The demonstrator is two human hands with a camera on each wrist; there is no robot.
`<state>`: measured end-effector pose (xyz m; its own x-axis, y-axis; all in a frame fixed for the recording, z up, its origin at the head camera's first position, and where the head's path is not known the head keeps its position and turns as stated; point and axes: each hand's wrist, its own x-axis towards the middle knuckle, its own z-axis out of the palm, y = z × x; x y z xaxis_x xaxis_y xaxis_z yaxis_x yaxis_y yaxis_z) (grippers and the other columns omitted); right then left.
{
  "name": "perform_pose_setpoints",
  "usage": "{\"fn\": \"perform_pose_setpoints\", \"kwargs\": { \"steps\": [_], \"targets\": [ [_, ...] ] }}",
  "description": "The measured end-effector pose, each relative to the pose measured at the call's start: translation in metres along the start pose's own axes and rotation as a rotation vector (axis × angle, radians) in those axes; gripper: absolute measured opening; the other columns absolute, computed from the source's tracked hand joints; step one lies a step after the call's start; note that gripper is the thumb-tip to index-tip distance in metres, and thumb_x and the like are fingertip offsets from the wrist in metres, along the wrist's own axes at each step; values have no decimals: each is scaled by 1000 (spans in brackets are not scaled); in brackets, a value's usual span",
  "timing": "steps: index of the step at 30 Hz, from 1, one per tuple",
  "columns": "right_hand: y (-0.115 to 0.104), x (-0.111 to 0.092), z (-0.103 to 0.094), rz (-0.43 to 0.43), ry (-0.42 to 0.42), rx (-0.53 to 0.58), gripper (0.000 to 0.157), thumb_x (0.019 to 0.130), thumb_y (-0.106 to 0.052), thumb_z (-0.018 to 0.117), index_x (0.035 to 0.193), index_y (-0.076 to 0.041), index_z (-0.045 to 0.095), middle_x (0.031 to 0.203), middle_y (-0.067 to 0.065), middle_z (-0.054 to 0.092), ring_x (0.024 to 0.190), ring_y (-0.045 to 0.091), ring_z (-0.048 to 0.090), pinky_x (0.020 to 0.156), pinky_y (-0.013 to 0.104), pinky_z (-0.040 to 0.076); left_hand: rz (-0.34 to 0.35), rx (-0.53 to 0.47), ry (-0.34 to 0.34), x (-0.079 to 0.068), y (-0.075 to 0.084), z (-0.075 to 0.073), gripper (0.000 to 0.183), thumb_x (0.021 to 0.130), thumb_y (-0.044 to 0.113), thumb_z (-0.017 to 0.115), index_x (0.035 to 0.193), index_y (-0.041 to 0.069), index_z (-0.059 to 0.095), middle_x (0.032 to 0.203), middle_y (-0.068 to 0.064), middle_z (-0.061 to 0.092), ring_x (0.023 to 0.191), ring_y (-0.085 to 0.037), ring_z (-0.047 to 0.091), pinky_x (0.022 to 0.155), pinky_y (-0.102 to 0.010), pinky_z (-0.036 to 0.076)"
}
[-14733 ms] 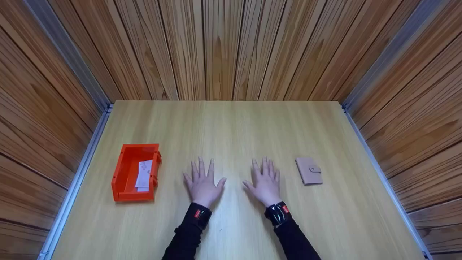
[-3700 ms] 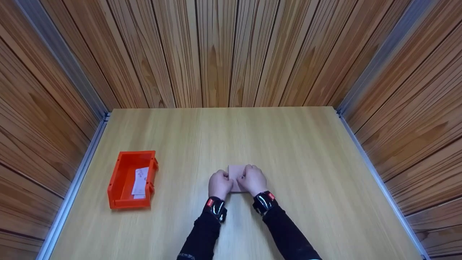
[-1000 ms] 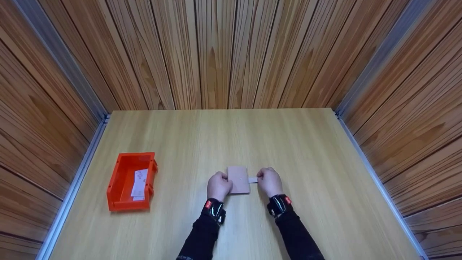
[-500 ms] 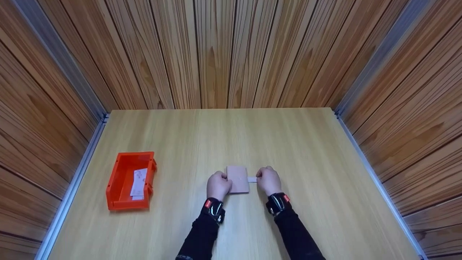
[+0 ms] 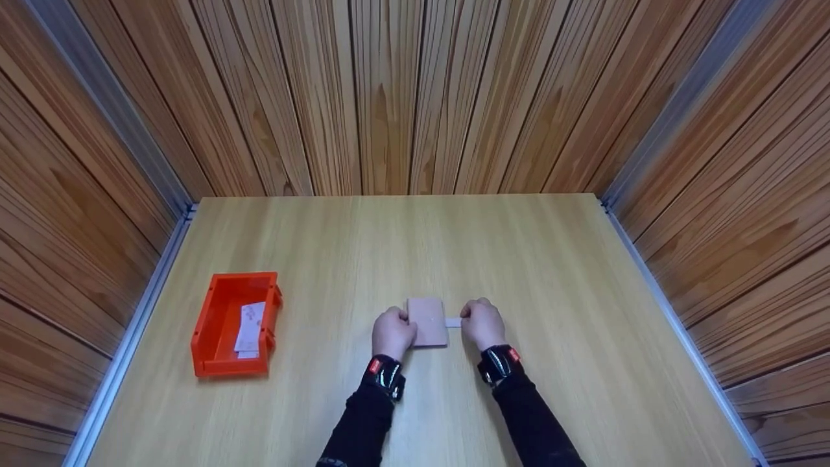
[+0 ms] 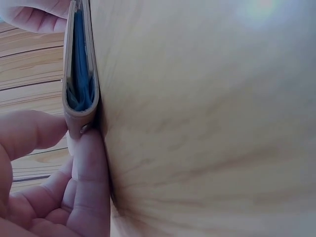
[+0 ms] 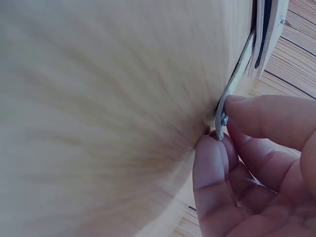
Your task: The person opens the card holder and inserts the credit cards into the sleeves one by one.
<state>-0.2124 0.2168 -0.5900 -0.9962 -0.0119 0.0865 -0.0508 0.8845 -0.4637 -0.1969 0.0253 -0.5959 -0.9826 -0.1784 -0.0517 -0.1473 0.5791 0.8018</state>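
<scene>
A pale pink card holder (image 5: 428,323) lies closed on the table between my hands. Its snap strap (image 5: 452,322) sticks out to the right, unfastened. My left hand (image 5: 393,333) pinches the spine side, thumb above and a finger below, as the left wrist view shows. Blue inner sleeves (image 6: 80,74) show at the card holder's end. With thumb and fingertips my right hand (image 5: 484,324) grips the strap's free end, where a metal snap (image 7: 224,119) is visible beside the thumb. To the left, an orange bin (image 5: 202,331) holds white paper slips (image 5: 250,327) with faint reddish print.
The wooden table (image 5: 363,246) is bounded by metal rails (image 5: 130,337) along both sides. Wood-plank walls (image 5: 395,97) rise at the back, left and right.
Since the oldest frame, the card holder has come from the right to the middle, and its strap has been unfastened. Both hands, flat earlier, now pinch it. The last second shows almost no movement.
</scene>
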Motion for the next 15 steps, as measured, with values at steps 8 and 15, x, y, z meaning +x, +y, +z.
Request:
{"fn": "perform_pose_setpoints", "kwargs": {
  "steps": [8, 15],
  "targets": [
    [3, 0, 1, -19, 19, 5, 6, 76, 4, 67, 76, -2, 67, 79, 8, 55, 76, 31, 59, 71, 44, 49, 50, 41, 44, 0, 4, -1, 13, 77, 7, 73, 85, 1, 65, 78, -7, 61, 76, -27, 60, 71, -42, 49],
    [5, 2, 3, -18, 22, 3, 7, 74, 3, 67, 75, -3, 67, 79, 8, 55, 76, 32, 59, 71, 45, 49, 142, 144, -8, -7, 29, 2, 22, 84, 13, 74, 100, -1, 69, 91, -10, 61, 84, -26, 60, 74, -40, 50]
  ]
}}
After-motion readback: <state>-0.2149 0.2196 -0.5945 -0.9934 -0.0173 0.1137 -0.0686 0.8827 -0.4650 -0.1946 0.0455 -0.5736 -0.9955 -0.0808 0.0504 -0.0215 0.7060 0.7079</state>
